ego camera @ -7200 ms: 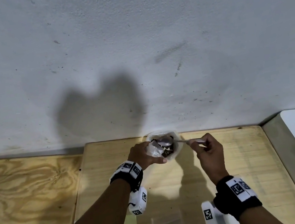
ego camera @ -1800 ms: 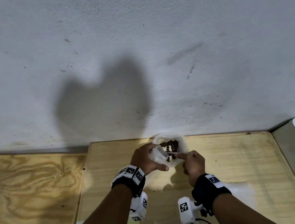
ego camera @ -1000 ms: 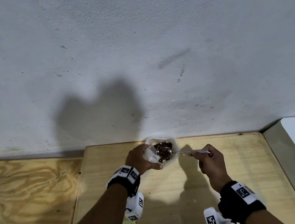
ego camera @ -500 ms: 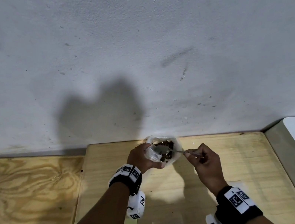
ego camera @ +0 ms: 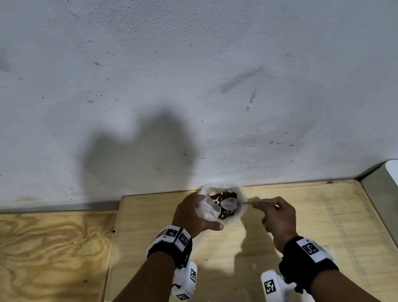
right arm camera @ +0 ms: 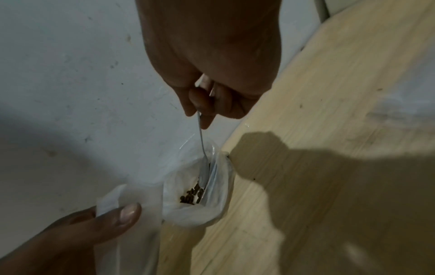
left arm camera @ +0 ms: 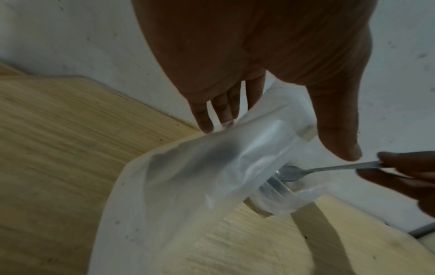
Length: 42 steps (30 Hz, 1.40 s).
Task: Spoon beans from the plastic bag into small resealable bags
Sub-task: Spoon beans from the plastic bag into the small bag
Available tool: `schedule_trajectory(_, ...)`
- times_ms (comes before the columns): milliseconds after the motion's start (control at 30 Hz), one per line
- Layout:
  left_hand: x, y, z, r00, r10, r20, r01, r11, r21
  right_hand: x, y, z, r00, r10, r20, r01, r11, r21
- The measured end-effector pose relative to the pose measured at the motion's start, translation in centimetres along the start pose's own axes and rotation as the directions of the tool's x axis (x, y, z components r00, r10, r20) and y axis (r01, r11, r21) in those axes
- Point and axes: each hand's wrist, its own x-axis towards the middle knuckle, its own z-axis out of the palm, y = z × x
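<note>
Pinching a metal spoon (right arm camera: 204,158), right hand (ego camera: 280,219) dips into bean-filled plastic bag (ego camera: 239,212) — left hand (ego camera: 190,218) grips a small clear bag (ego camera: 206,211).

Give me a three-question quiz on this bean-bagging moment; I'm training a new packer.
1. True or false: the right hand pinches the metal spoon by its handle.
2. Which hand holds the small clear bag?
3. The spoon's bowl is: A) on the wooden table, B) inside the open plastic bag above the beans, C) against the wall.

Key: 1 true; 2 the left hand; 3 B.
</note>
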Motion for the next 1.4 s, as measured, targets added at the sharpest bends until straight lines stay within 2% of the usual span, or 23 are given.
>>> schedule_trajectory(33,-0.3,0.0,0.0,1.000,0.009,-0.016,-0.009,1.000,-0.012,0.1,0.0,0.2,0.999,0.039,0.031,-0.039,0.999,-0.019)
schedule_trajectory(100,-1.1,-0.3,-0.1,0.996,0.029,-0.085,-0.035,0.997,-0.063,0.0,-0.2,0.3,0.996,0.040,0.081,-0.029,0.991,-0.134)
schedule_trajectory(200,-2.6,-0.7,-0.3,0.979,0.017,-0.202,-0.061,0.975,-0.216,-0.8,-0.8,-0.3,0.991,-0.126,0.052,0.136,0.907,-0.398)
schedule_trajectory(267,-3.7,-0.7,-0.6,0.979,0.005,-0.202,-0.065,0.955,-0.290,-2.1,-1.8,-1.0,0.961,-0.273,0.039,0.260,0.850,-0.457)
schedule_trajectory(300,-4.2,-0.6,-0.6,0.982,0.021,-0.185,-0.078,0.948,-0.308,-2.9,-2.5,-1.2,0.940,-0.337,0.062,0.329,0.840,-0.431)
schedule_trajectory(367,-5.0,-0.1,-0.9,0.986,0.085,-0.145,-0.127,0.944,-0.306,-4.5,-4.6,-1.2,0.892,-0.384,0.241,0.443,0.848,-0.290)
schedule_trajectory(400,-5.3,0.4,-1.0,0.984,0.124,-0.129,-0.157,0.945,-0.286,-5.5,-5.8,-1.0,0.847,-0.360,0.391,0.471,0.849,-0.239)
schedule_trajectory(467,-6.1,1.6,-1.3,0.973,0.212,-0.096,-0.228,0.950,-0.215,-7.5,-8.0,-0.5,0.719,-0.220,0.659,0.471,0.852,-0.229)
schedule_trajectory(500,-6.4,2.3,-1.4,0.964,0.253,-0.078,-0.263,0.947,-0.187,-8.4,-9.1,-0.2,0.669,-0.145,0.729,0.474,0.838,-0.269)
schedule_trajectory(567,-6.7,3.3,-1.5,0.948,0.313,-0.065,-0.320,0.931,-0.175,-9.6,-10.7,0.2,0.638,-0.062,0.767,0.494,0.798,-0.346)
schedule_trajectory(700,-8.2,4.9,-2.8,0.940,0.332,-0.077,-0.341,0.914,-0.220,-11.2,-12.8,-0.5,0.674,-0.091,0.733,0.454,0.834,-0.314)
schedule_trajectory(767,-8.9,5.2,-3.8,0.940,0.334,-0.071,-0.340,0.897,-0.283,-11.5,-13.3,-1.3,0.656,-0.178,0.733,0.520,0.811,-0.269)
schedule_trajectory(833,-9.3,5.4,-4.7,0.948,0.300,-0.101,-0.316,0.871,-0.377,-11.7,-13.2,-1.9,0.631,-0.263,0.729,0.617,0.741,-0.267)
schedule_trajectory(900,-9.4,5.2,-5.4,0.949,0.266,-0.168,-0.314,0.831,-0.458,-11.6,-12.8,-2.1,0.644,-0.340,0.685,0.663,0.694,-0.278)
schedule_trajectory(967,-9.7,5.2,-6.0,0.945,0.238,-0.224,-0.322,0.797,-0.511,-11.8,-12.4,-2.0,0.653,-0.426,0.626,0.675,0.703,-0.226)
schedule_trajectory(1100,-10.4,5.3,-6.9,0.941,0.217,-0.260,-0.331,0.754,-0.568,-13.1,-12.0,-1.6,0.663,-0.557,0.500,0.693,0.710,-0.128)
schedule_trajectory(1233,-11.1,5.8,-7.3,0.940,0.241,-0.241,-0.339,0.730,-0.594,-14.3,-11.6,-1.1,0.738,-0.540,0.404,0.591,0.806,-0.002)
schedule_trajectory(1333,-11.4,5.4,-7.3,0.941,0.254,-0.224,-0.339,0.725,-0.599,-15.2,-11.1,-0.9,0.791,-0.459,0.404,0.502,0.865,-0.001)
schedule_trajectory(1400,-11.6,5.2,-7.3,0.943,0.244,-0.225,-0.332,0.723,-0.606,-16.0,-11.1,-0.9,0.808,-0.403,0.430,0.449,0.893,-0.007)
